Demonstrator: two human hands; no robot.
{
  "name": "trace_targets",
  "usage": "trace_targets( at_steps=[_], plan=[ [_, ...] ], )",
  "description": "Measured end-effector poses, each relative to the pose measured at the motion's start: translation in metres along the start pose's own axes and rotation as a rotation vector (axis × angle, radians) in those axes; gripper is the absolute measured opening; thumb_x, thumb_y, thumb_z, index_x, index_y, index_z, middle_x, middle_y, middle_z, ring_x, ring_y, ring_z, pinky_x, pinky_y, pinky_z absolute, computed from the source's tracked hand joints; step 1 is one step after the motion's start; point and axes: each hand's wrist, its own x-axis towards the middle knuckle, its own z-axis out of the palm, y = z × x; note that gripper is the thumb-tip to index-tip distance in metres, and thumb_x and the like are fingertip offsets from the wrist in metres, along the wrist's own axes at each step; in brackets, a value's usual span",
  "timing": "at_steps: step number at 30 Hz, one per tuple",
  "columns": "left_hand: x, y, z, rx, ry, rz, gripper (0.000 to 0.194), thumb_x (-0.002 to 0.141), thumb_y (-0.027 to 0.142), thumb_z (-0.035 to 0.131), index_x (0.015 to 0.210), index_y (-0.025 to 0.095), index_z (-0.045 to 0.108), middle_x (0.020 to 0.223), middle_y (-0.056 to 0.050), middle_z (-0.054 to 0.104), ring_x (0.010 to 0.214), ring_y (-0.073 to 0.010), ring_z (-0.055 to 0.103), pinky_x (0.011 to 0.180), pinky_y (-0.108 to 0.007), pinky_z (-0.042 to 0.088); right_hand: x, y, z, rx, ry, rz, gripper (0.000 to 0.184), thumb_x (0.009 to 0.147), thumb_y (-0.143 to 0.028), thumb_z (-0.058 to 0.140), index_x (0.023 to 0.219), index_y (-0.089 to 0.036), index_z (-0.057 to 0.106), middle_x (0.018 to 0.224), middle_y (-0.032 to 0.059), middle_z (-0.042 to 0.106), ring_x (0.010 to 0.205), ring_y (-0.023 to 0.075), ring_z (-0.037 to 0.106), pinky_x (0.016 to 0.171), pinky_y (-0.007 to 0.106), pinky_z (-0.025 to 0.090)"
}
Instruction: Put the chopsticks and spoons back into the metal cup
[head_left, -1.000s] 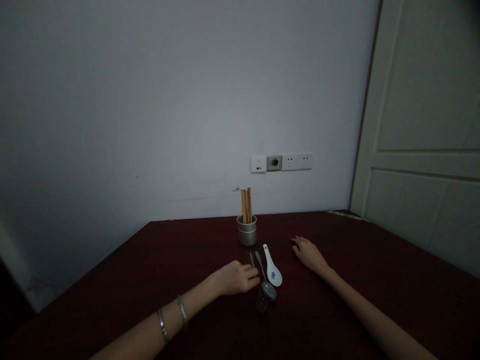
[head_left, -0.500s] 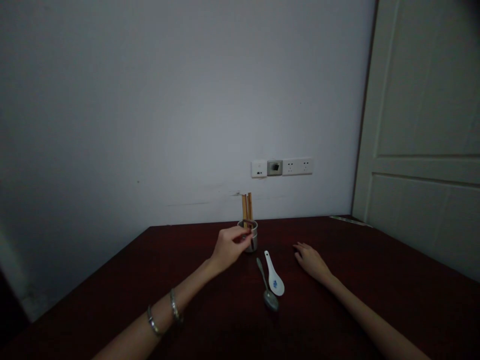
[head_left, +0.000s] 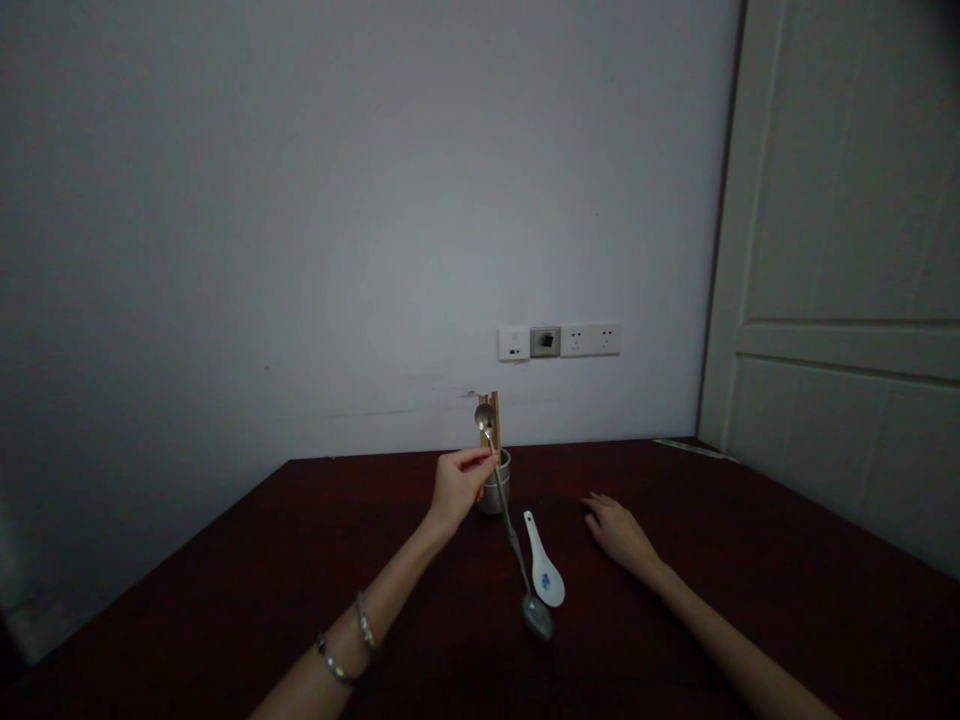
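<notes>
My left hand (head_left: 459, 485) pinches the handle of a small metal spoon (head_left: 484, 418), holding it upright with its bowl at the top, right at the rim of a metal cup (head_left: 496, 490). Wooden chopsticks (head_left: 494, 415) stand in that cup. My right hand (head_left: 616, 528) lies flat on the dark red table (head_left: 225, 580), fingers spread, holding nothing. Between the hands a second metal spoon (head_left: 525, 585) and a white ceramic spoon with a blue mark (head_left: 544, 575) lie on the table.
A pale wall with a row of sockets (head_left: 559, 341) stands behind the table. A light door (head_left: 847, 280) is at the right. Two metal bangles (head_left: 349, 640) ring my left forearm.
My left hand picked one metal spoon off the table, carried it up to the cup and now holds it upright there. My right hand stayed flat.
</notes>
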Motion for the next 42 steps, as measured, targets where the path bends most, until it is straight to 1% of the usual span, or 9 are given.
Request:
trace_targets(
  at_steps=[9, 13, 16, 20, 23, 25, 31, 38, 42],
  plan=[
    [0.000, -0.006, -0.004, -0.041, -0.007, -0.039, 0.038, 0.060, 0.040, 0.068, 0.079, 0.008, 0.067, 0.043, 0.003, 0.050, 0.032, -0.0034, 0.035, 0.032, -0.017, 0.027, 0.001, 0.004, 0.004, 0.048, -0.006, 0.027, 0.038, 0.078, -0.021, 0.041, 0.110, -0.010, 0.059, 0.120, 0.0145, 0.053, 0.115, 0.0247, 0.045, 0.097, 0.037, 0.032],
    [0.002, -0.006, -0.006, -0.047, -0.010, -0.033, 0.036, 0.061, 0.040, 0.067, 0.078, 0.008, 0.067, 0.043, 0.003, 0.050, 0.032, -0.0035, 0.035, 0.032, -0.017, 0.027, 0.008, 0.000, -0.010, 0.200, 0.039, 0.019, 0.036, 0.077, -0.024, 0.043, 0.106, -0.011, 0.060, 0.111, 0.0131, 0.059, 0.105, 0.0225, 0.053, 0.091, 0.034, 0.038],
    [0.002, -0.006, -0.006, -0.042, -0.019, -0.039, 0.036, 0.060, 0.040, 0.067, 0.078, 0.008, 0.067, 0.043, 0.003, 0.050, 0.032, -0.0036, 0.035, 0.032, -0.017, 0.026, 0.023, -0.023, -0.044, 0.405, 0.164, -0.042, 0.028, 0.077, -0.027, 0.046, 0.093, -0.013, 0.065, 0.097, 0.0107, 0.064, 0.091, 0.0199, 0.059, 0.085, 0.031, 0.043],
    [0.001, -0.005, -0.004, -0.038, -0.045, -0.047, 0.036, 0.060, 0.039, 0.067, 0.078, 0.008, 0.067, 0.044, 0.002, 0.051, 0.032, -0.0040, 0.036, 0.032, -0.017, 0.026, 0.046, -0.077, -0.111, 0.669, 0.251, -0.194, 0.026, 0.075, -0.036, 0.053, 0.087, -0.017, 0.066, 0.088, 0.0065, 0.068, 0.084, 0.0188, 0.061, 0.077, 0.031, 0.047],
    [-0.001, -0.005, -0.003, -0.042, -0.058, -0.048, 0.032, 0.061, 0.036, 0.067, 0.077, 0.008, 0.067, 0.046, 0.001, 0.053, 0.032, -0.0038, 0.036, 0.032, -0.017, 0.026, 0.057, -0.116, -0.154, 0.733, 0.274, -0.332, 0.029, 0.075, -0.040, 0.054, 0.085, -0.016, 0.067, 0.083, 0.0058, 0.068, 0.077, 0.0172, 0.061, 0.070, 0.030, 0.048],
    [-0.002, -0.004, -0.003, -0.046, -0.063, -0.048, 0.031, 0.061, 0.034, 0.066, 0.076, 0.008, 0.067, 0.047, 0.001, 0.054, 0.032, -0.0039, 0.036, 0.032, -0.017, 0.026, 0.062, -0.134, -0.170, 0.733, 0.259, -0.417, 0.028, 0.074, -0.040, 0.055, 0.084, -0.017, 0.067, 0.081, 0.0047, 0.067, 0.073, 0.0153, 0.060, 0.067, 0.028, 0.048],
    [-0.003, -0.005, -0.003, -0.048, -0.083, -0.048, 0.034, 0.060, 0.036, 0.067, 0.076, 0.006, 0.067, 0.044, 0.001, 0.052, 0.031, -0.0038, 0.034, 0.032, -0.018, 0.025, 0.072, -0.151, -0.171, 0.630, 0.232, -0.550, 0.022, 0.074, -0.037, 0.058, 0.076, -0.018, 0.068, 0.077, 0.0030, 0.065, 0.074, 0.0137, 0.059, 0.066, 0.026, 0.046],
    [0.000, -0.009, -0.007, -0.023, -0.132, -0.040, 0.036, 0.064, 0.036, 0.065, 0.085, 0.007, 0.066, 0.045, 0.002, 0.050, 0.035, -0.0053, 0.038, 0.032, -0.017, 0.028, 0.080, -0.153, -0.171, 0.524, 0.251, -0.581, 0.020, 0.075, -0.033, 0.057, 0.073, -0.017, 0.068, 0.073, 0.0027, 0.065, 0.069, 0.0135, 0.058, 0.065, 0.026, 0.044],
    [0.012, -0.022, -0.022, -0.033, -0.060, -0.020, 0.042, 0.069, 0.042, 0.058, 0.093, 0.008, 0.064, 0.049, 0.001, 0.053, 0.035, -0.0048, 0.038, 0.031, -0.016, 0.028, 0.102, -0.148, -0.179, 0.466, 0.322, -0.526, 0.021, 0.074, -0.033, 0.057, 0.072, -0.015, 0.069, 0.071, 0.0035, 0.066, 0.067, 0.0140, 0.057, 0.064, 0.026, 0.042]
  ],
)
